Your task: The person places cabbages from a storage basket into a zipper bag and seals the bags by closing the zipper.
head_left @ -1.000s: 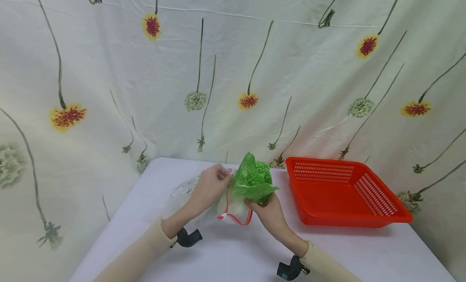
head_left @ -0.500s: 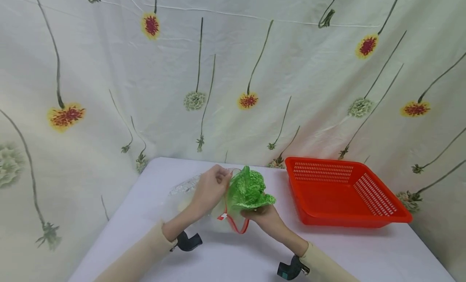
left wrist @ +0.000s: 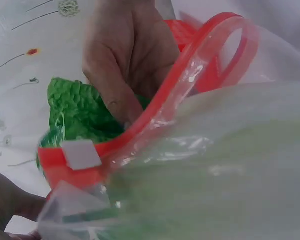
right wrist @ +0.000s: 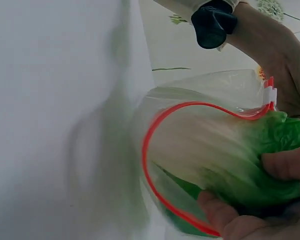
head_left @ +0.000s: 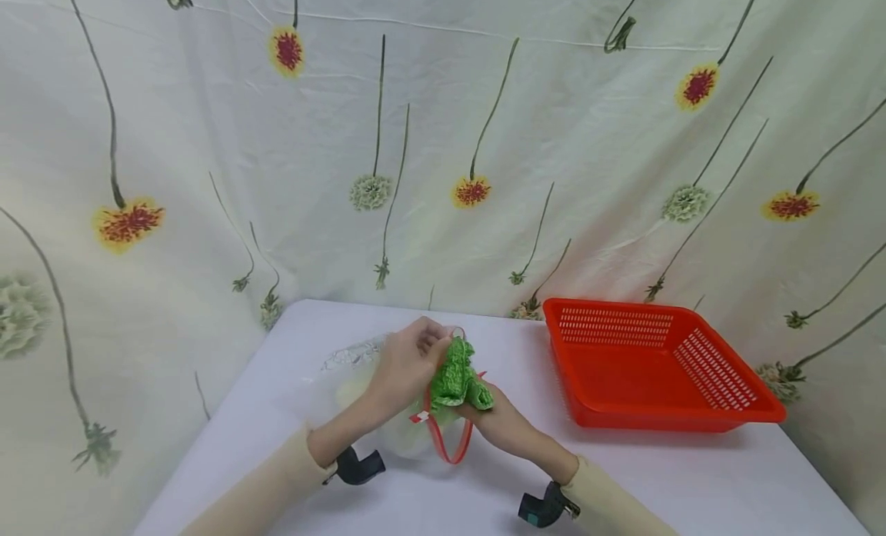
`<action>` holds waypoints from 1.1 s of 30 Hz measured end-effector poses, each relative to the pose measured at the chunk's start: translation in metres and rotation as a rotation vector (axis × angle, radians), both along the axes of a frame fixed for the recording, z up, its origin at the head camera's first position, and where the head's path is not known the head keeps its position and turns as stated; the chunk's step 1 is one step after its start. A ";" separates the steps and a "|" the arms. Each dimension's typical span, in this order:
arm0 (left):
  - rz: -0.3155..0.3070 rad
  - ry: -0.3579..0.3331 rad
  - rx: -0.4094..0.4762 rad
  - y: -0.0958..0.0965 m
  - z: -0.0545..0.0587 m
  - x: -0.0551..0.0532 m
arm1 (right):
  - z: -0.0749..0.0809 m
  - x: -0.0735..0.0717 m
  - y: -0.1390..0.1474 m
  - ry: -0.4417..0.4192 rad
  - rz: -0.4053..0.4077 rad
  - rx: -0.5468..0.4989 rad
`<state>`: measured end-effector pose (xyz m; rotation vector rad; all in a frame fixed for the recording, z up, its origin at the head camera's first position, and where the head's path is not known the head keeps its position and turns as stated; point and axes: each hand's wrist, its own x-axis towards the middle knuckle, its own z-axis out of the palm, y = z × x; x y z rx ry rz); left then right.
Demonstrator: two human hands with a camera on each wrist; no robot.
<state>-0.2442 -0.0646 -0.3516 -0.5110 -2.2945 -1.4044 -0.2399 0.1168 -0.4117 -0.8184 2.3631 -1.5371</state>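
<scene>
A napa cabbage [right wrist: 205, 145] with a pale base and crinkled green leaves [head_left: 451, 378] lies mostly inside a clear zip bag [left wrist: 230, 155]. Its leafy top sticks out of the mouth, which has a red zip edge and a white slider [left wrist: 81, 154]. My left hand [head_left: 408, 363] pinches the far side of the bag's mouth. With thumb and fingers, my right hand [head_left: 504, 422] grips the cabbage near its leafy end, at the opening. The red edge [right wrist: 149, 150] loops around the cabbage. Part of the right hand is behind leaves in the head view.
A red perforated plastic basket [head_left: 623, 409] stands on the right of the white table [head_left: 540, 474]. Behind the table hangs a flower-printed cloth [head_left: 415, 236]. A small black camera is strapped to each wrist.
My right hand has moved left and slightly down with the cabbage, which has gone deeper into the bag. Fewer leaves show outside. My left hand keeps its pinch, shifted slightly right.
</scene>
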 end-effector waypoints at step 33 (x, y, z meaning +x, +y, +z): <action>0.000 0.031 0.040 0.004 0.016 0.010 | 0.016 -0.004 -0.008 0.097 -0.425 -0.142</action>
